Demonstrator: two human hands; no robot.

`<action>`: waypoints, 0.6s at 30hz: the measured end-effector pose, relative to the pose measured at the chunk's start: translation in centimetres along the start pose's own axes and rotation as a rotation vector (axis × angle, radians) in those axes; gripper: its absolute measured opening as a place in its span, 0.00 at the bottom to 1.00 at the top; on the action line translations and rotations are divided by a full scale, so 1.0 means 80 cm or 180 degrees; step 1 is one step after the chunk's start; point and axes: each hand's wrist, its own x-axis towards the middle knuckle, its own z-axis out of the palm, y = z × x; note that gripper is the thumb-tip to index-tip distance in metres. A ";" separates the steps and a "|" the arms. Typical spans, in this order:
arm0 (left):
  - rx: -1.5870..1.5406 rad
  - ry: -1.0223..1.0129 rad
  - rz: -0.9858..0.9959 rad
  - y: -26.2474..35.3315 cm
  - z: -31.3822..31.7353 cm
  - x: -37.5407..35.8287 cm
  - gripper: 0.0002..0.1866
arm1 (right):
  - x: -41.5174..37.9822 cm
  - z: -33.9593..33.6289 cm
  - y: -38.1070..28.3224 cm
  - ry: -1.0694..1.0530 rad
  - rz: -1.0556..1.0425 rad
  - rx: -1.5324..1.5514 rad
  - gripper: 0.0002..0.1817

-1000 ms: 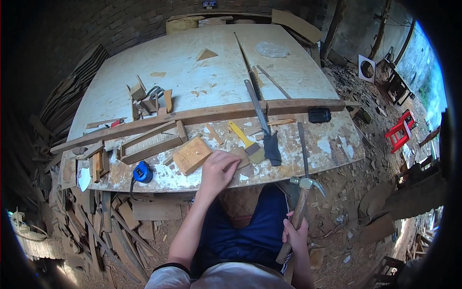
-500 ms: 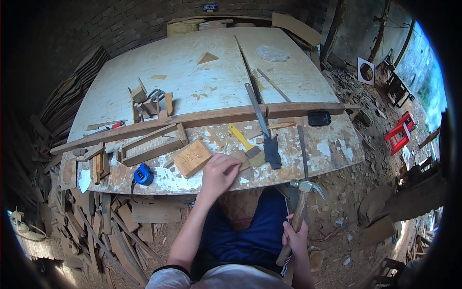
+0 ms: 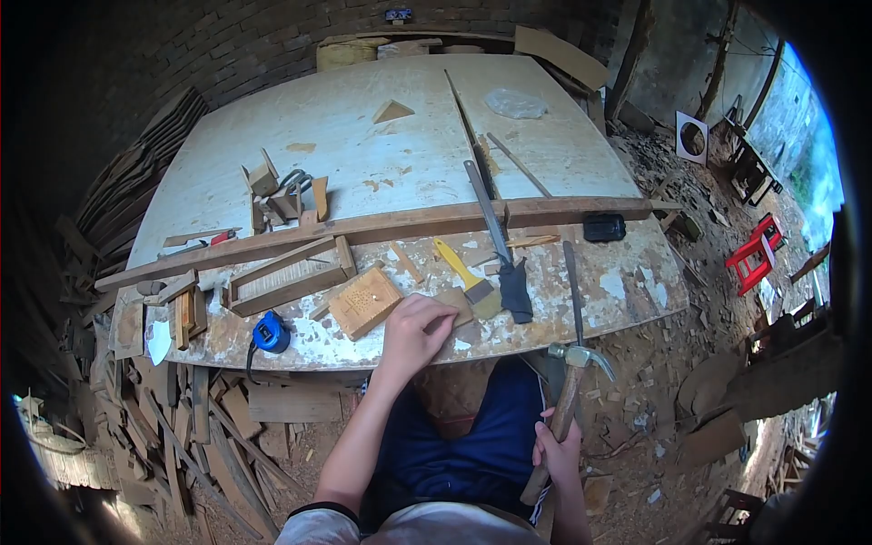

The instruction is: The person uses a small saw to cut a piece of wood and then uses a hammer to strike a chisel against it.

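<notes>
My left hand rests at the table's front edge with its fingers pinched together; what they hold, if anything, is too small to tell. Just left of it lies a wooden block, and a small flat wood piece touches its right side. My right hand is wrapped round the wooden handle of a claw hammer, held upright over the floor beside my right leg. Behind my left hand, a yellow-handled brush lies next to a saw-like metal tool with a dark wrapped handle.
The worktable carries a wooden beam, an open wooden frame, a blue tape measure, a black case and a long metal rod. Scrap wood covers the floor at left; a red stand is at right.
</notes>
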 end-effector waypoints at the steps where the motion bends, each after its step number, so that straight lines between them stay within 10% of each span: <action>1: -0.0006 -0.0002 0.0009 0.001 0.000 0.001 0.07 | 0.000 0.000 -0.001 -0.0005 -0.0003 0.0003 0.13; 18: -0.0060 -0.0010 -0.0061 0.002 0.000 0.002 0.08 | -0.002 0.004 -0.005 -0.0004 -0.0084 -0.0037 0.13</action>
